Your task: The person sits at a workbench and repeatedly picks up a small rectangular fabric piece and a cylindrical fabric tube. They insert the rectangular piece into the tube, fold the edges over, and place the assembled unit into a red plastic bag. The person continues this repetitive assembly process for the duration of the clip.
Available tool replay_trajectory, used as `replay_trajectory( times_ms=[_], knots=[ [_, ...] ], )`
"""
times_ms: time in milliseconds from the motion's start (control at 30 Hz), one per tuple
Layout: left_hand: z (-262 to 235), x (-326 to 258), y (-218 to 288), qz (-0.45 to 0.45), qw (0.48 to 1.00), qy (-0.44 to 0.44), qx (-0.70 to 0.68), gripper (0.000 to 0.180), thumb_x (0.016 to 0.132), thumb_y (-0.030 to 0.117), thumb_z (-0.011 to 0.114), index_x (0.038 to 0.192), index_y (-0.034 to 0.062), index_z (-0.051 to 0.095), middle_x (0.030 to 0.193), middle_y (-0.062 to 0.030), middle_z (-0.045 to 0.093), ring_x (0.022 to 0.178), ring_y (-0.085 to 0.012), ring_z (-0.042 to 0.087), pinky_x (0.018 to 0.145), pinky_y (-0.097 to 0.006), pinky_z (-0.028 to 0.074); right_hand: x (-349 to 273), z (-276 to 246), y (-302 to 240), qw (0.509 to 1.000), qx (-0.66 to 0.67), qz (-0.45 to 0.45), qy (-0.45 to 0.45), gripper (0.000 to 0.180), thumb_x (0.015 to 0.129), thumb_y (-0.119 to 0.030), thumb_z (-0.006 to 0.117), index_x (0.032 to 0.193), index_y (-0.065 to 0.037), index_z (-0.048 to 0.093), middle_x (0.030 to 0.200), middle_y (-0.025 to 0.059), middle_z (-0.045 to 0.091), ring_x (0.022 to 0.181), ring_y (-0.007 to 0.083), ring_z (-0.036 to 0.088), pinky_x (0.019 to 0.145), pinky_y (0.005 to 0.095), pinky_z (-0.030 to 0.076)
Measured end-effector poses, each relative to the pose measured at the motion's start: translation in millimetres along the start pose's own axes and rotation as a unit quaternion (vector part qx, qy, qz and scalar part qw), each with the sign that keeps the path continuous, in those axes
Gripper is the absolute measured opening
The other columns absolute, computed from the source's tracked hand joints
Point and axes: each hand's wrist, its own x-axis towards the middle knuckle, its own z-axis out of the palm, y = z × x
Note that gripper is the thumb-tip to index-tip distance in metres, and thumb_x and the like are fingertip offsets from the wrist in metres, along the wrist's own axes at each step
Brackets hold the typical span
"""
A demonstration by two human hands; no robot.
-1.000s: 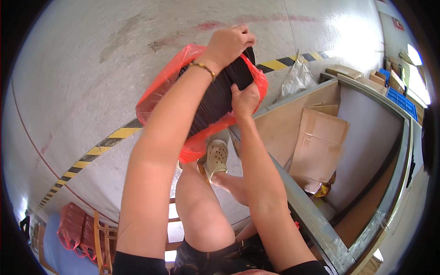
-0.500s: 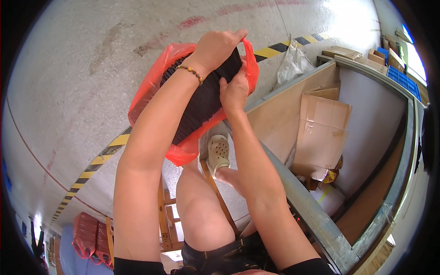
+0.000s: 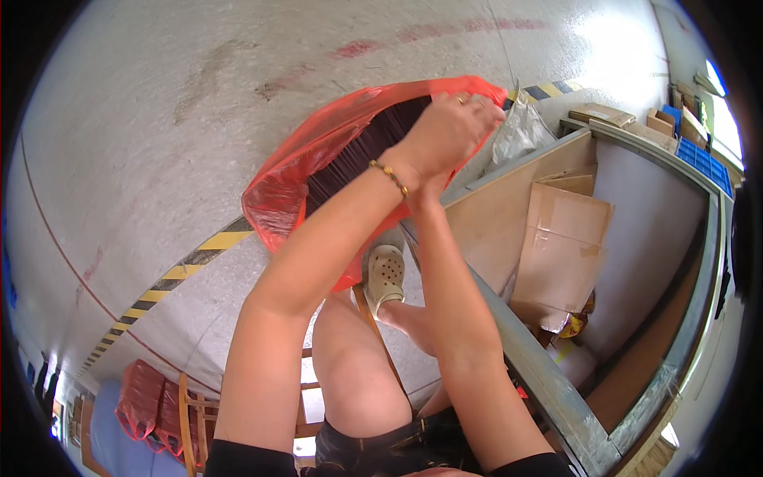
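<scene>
Bundle [image 3: 369, 149], dark and ribbed, sits inside a red plastic bag [image 3: 270, 195] above the floor [image 3: 175, 175]; the left hand [image 3: 453, 131] grips the bag's right-hand rim, while the right hand's [image 3: 431, 188] hold, largely hidden, cannot be told; step apparently bag-fitting, next move likely calling for the rim drawn evenly around the bundle

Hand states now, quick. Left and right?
Left hand: fingers against the red plastic bag near its right end; grip cannot be told.
Right hand: mostly hidden behind the left; open or closed cannot be told.
</scene>
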Motion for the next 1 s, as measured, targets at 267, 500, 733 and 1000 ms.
replay_trajectory(
  times_ms=[267,500,733,1000],
  knots=[
    [-10,-7,41,-0.07,0.987,0.065,-0.131,0.016,0.09,0.013,0.065,0.106,0.0112,0.065,0.098,-0.0082,0.071,0.094,-0.0285,0.067,0.082,-0.04,0.05,28,-28,-13,0.999,-0.033,0.02,0.0,0.073,0.078,-0.016,0.075,0.14,0.0,0.038,0.118,0.0243,0.062,0.108,0.0406,0.061,0.09,0.0482,0.049],
    [-17,-26,55,-0.049,0.994,0.028,-0.093,0.022,0.086,0.011,0.066,0.107,0.0111,0.063,0.102,-0.0076,0.069,0.097,-0.0288,0.065,0.088,-0.043,0.048,40,-33,-25,0.998,-0.061,0.032,-0.016,0.067,0.08,-0.02,0.075,0.134,0.0,0.042,0.118,0.0241,0.062,0.109,0.0404,0.061,0.09,0.0479,0.05],
    [-32,-43,37,-0.079,0.989,-0.034,-0.117,0.02,0.086,0.004,0.061,0.105,0.0058,0.058,0.106,-0.0108,0.065,0.099,-0.0326,0.062,0.089,-0.043,0.048,46,-25,-8,0.998,-0.055,-0.003,-0.015,0.061,0.081,-0.023,0.074,0.129,0.001,0.047,0.118,0.024,0.063,0.111,0.0403,0.061,0.091,0.0476,0.05],
    [-42,-109,-37,-0.112,0.986,0.014,0.125,0.029,0.09,0.016,0.063,0.117,0.0057,0.056,0.126,-0.0149,0.059,0.125,-0.0342,0.052,0.106,-0.046,0.041,41,-43,-44,0.991,-0.091,0.06,-0.074,0.063,0.076,-0.018,0.079,0.127,0.004,0.048,0.117,0.0261,0.061,0.113,0.0423,0.059,0.094,0.0475,0.05]
  ],
)
